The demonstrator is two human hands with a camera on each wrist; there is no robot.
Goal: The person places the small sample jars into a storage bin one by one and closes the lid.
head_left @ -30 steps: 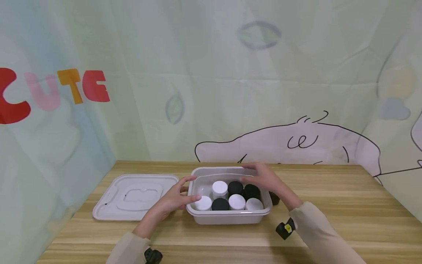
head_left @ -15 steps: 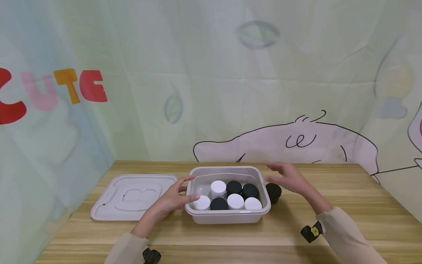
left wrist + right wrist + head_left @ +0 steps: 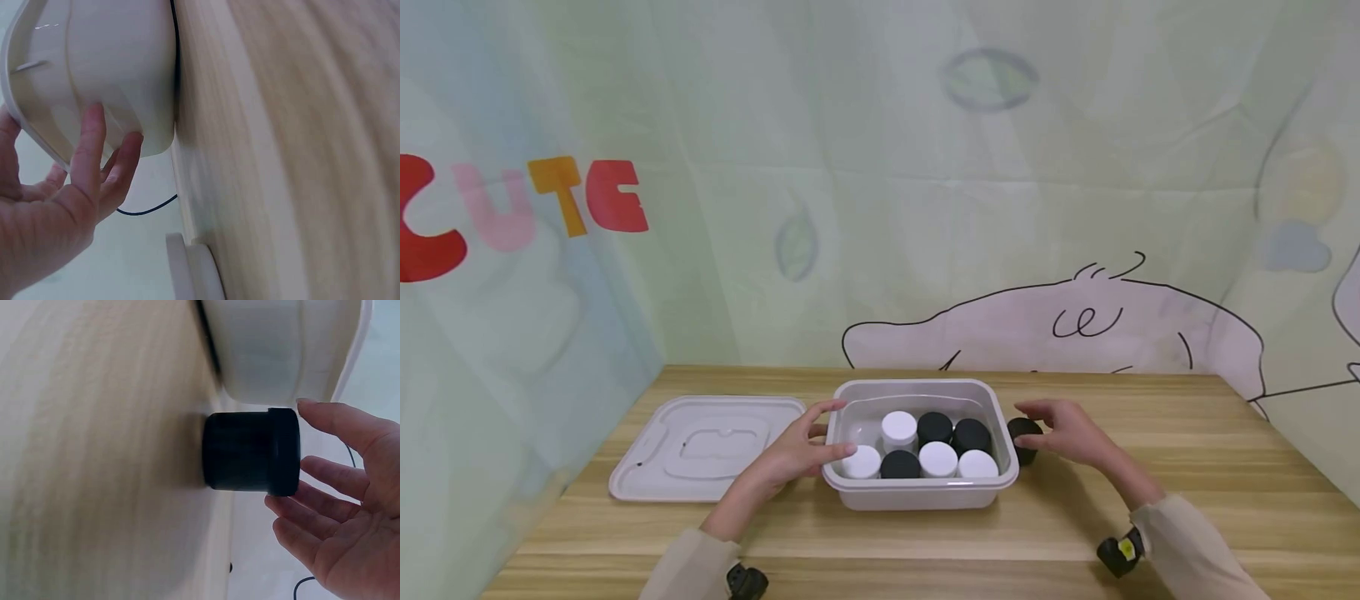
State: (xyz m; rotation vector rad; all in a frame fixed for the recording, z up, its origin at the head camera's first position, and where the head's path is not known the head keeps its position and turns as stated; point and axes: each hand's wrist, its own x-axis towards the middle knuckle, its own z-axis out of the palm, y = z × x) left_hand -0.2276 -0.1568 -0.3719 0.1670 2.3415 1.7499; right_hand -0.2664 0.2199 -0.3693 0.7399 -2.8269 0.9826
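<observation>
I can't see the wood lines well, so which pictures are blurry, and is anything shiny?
Head view: sharp in the middle, a small glint on the bin. Left wrist view: the table is smeared and tipped sideways. Right wrist view: wood grain soft, the black jar fairly sharp, the bin above washed out pale.

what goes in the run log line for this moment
left hand: steadies bin | right hand: open, at black jar beside bin | lid: off, left

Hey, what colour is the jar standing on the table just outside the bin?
Black jar, lid and body alike; the right wrist view shows it best.
</observation>
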